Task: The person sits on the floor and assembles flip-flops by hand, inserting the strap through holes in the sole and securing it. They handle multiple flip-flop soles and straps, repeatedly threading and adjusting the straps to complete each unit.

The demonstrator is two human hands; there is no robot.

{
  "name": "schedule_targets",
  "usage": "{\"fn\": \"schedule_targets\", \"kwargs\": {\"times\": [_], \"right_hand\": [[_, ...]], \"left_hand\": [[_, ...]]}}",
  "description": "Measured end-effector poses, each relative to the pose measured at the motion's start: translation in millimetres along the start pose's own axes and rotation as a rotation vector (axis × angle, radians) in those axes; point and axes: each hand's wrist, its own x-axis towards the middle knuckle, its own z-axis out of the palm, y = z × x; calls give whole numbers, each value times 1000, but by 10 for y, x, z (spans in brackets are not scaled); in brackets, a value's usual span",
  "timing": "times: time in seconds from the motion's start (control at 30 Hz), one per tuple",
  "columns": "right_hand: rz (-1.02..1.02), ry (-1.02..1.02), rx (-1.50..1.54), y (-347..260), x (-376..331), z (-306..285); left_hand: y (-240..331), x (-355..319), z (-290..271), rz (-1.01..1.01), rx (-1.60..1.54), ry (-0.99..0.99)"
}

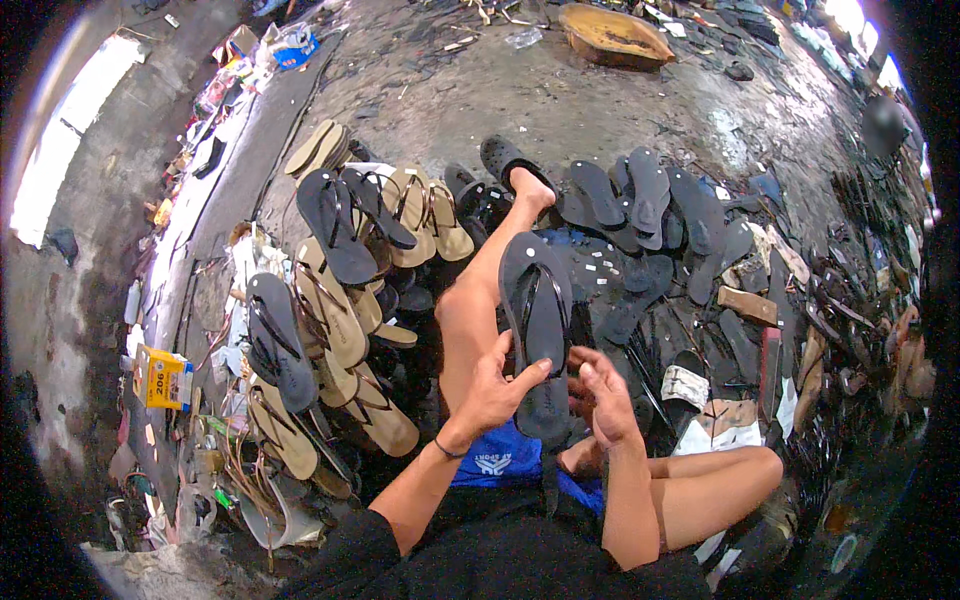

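Observation:
A dark grey flip-flop (533,320) with a glossy black strap is upright in front of me, toe end pointing away. My left hand (492,388) is closed on its left side, thumb pressed across the footbed toward the heel. Just right of the sole is my right hand (608,400), fingers loosely bent and a little apart, with nothing visible in it. Some of its fingertips are hidden near the sole's edge, so touching cannot be made out. Finished-looking tan flip-flops (340,315) and grey flip-flops (281,340) lie piled to my left.
Loose dark soles (648,200) are spread at the right, beside a wooden block (748,305). A yellow box (163,378) stands at far left. Straps (850,310) heap at far right. A brown basin (617,38) sits on the floor at the back. My outstretched leg (475,300) crosses the middle.

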Motion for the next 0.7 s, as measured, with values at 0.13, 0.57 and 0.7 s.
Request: {"fn": "schedule_targets", "kwargs": {"times": [0.13,0.57,0.7], "right_hand": [[-464,137,-785,-201,16,235],[-566,281,-892,-79,179,241],[-300,215,-780,45,979,-290]], "left_hand": [[-75,14,-13,34,265,-71],[-110,37,-95,58,426,-75],[369,59,-339,383,664,270]]}}
